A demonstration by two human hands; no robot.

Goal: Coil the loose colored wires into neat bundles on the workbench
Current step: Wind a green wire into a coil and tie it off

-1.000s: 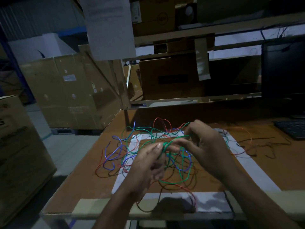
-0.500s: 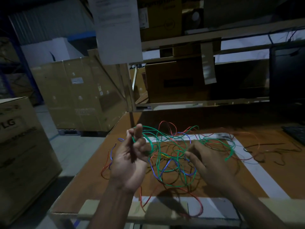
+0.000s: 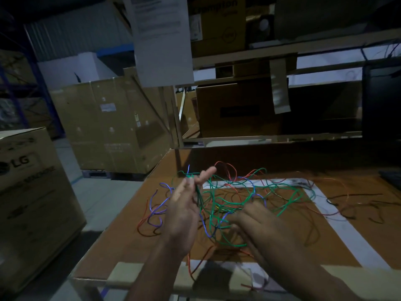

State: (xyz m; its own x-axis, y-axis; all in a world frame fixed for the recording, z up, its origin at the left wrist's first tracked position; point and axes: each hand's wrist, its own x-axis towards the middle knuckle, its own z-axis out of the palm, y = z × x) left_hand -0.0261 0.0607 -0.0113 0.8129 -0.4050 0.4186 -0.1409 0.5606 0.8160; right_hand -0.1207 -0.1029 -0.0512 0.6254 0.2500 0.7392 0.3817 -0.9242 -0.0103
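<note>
A loose tangle of green, blue and red wires lies on the brown workbench. My left hand is raised at the tangle's left side, pinching a green wire between thumb and fingers near its end. My right hand rests low on the tangle's near right part, fingers curled among the wires; whether it grips one is hidden. More thin dark and red wires trail off to the right.
White tape strips frame the work area. A dark keyboard sits at the far right edge, a monitor above it. Cardboard boxes stand left of and behind the bench, one large box close on the left.
My left hand pulled away from my right, lifting the green wire up and left. My right hand dropped down onto the tangle nearer to me.
</note>
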